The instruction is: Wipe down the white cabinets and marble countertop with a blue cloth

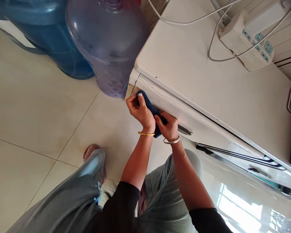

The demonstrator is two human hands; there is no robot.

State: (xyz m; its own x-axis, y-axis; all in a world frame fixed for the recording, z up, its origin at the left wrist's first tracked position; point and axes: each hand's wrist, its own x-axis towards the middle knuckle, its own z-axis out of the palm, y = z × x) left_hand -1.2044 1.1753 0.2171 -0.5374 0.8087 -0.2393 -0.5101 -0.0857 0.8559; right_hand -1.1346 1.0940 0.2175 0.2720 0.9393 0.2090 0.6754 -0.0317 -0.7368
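Observation:
A dark blue knitted cloth [149, 103] is stretched between my two hands, close against the front of a white cabinet. My left hand [143, 111], with a gold bangle at the wrist, pinches the cloth's upper end near the cabinet's left corner. Lower down, my right hand [169, 125], wearing a silver bangle, grips the other part of it with the thumb on top. A dark metal handle [185, 130] sticks out just right of that hand. Some fingertips of both hands are hidden.
A translucent purple water jug [111, 48] and a blue jug [55, 35] stand left of the cabinet. On the white cabinet top [199, 64] lie a power strip [249, 42] and a looping white cable [210, 48]. My legs are on the tiled floor [34, 113] below.

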